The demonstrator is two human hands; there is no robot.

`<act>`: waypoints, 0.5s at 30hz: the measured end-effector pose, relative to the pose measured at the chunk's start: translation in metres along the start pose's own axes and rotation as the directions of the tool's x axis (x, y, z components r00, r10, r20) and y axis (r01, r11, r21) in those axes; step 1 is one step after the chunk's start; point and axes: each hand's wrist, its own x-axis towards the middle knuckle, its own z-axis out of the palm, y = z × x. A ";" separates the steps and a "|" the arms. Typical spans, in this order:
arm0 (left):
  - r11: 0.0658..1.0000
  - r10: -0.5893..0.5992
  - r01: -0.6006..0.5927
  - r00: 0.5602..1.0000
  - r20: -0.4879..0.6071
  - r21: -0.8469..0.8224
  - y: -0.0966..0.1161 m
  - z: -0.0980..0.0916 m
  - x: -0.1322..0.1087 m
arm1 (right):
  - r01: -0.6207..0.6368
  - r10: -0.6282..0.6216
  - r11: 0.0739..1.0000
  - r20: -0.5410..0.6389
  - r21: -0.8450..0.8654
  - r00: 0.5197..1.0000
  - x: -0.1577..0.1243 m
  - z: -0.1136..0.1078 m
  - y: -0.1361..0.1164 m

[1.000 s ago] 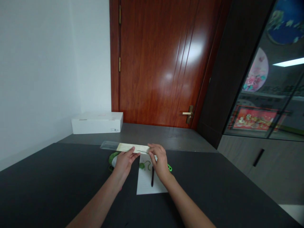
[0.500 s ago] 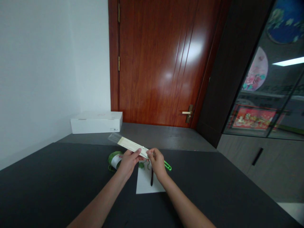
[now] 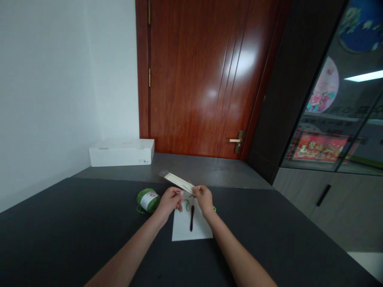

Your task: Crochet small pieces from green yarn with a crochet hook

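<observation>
A long cream card in a clear plastic sleeve slopes above the far edge of the dark tabletop, and my right hand pinches its lower end. My left hand curls just below the card, and I cannot tell whether it grips it. Beneath my hands lies a white paper sheet with a dark pen-like tool and a small green yarn piece on it. A green yarn ball with a white label sits left of my left hand. A green handle mostly hides behind my right hand.
A white cardboard box stands on a grey ledge behind the dark tabletop. Beyond it is a red-brown wooden door with a brass handle. A white wall rises left, a glass-fronted cabinet right.
The card has turned from nearly level to a slope, and its sleeved end has swung right. My hands have drawn closer, uncovering the yarn ball and covering most of the green handle.
</observation>
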 end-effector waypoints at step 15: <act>0.661 0.122 -0.197 0.980 0.156 0.724 -0.005 -0.018 0.008 | -0.124 0.062 0.970 -0.279 -0.211 0.958 0.018 -0.055 0.024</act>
